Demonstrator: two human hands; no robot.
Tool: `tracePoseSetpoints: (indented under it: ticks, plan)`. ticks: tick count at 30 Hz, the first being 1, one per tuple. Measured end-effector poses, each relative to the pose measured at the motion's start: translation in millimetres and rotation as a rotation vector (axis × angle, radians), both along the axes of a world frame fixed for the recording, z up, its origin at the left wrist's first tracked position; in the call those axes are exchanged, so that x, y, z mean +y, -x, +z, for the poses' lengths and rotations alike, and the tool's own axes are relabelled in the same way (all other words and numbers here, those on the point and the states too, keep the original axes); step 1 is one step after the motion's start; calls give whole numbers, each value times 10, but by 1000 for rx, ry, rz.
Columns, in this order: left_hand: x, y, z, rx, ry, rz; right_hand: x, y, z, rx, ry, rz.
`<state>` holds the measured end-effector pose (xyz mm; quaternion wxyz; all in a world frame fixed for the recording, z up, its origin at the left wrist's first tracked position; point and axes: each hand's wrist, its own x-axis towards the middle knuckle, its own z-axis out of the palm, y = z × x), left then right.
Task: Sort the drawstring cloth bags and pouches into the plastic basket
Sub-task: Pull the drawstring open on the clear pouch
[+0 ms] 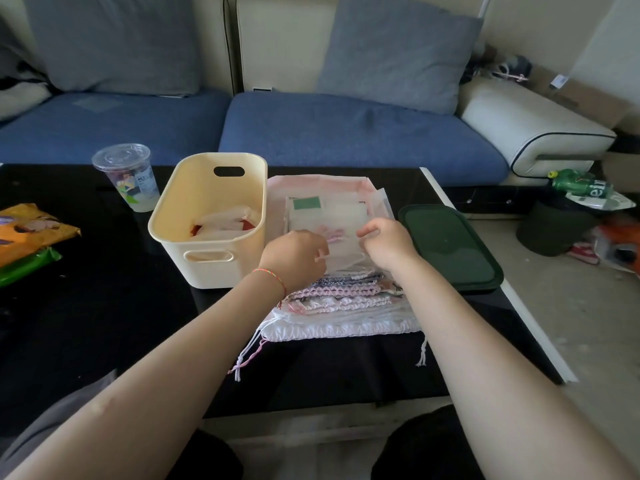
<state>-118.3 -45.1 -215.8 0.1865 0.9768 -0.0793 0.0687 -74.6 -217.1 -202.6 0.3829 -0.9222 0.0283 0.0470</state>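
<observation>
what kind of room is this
Most likely a home living room: a blue sofa with cushions stands behind a low black table, and a drink cup sits on it.

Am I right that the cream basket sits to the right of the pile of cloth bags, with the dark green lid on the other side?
Not quite: in the head view the cream basket sits to the left of the pile of cloth bags, and the dark green lid lies on the right.

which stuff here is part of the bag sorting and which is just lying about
Part of the job: stack of cloth bags, top pouch held by left hand and right hand, cream basket.

Lying about: plastic cup, green lid, orange packet.
</observation>
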Motion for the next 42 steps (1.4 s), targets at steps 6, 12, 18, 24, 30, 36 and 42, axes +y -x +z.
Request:
tracePoseSetpoints:
  ticks: [6,12,18,24,30,36,42]
  plan:
    - [97,-72,-68,-41,23,187,-52,71,128,95,-454,-19]
    - [71,-68,-52,-52,66,243,-14,34,48,57,-344,169]
    - [-4,-113,-4,170,781,244,-26,-43,-42,67,-468,58]
    - [-75,-99,83,341,1213,200,-71,-65,-78,110,-598,-33]
    - [-53,-108,15,168,738,250,-164,-72,-72,146,-577,-43]
    - [-7,-74,41,203,384,215,-302,-131,-34,210,-787,-176]
    - [58,-27,24,169,116,183,-365,-134,-49,56,-463,-189]
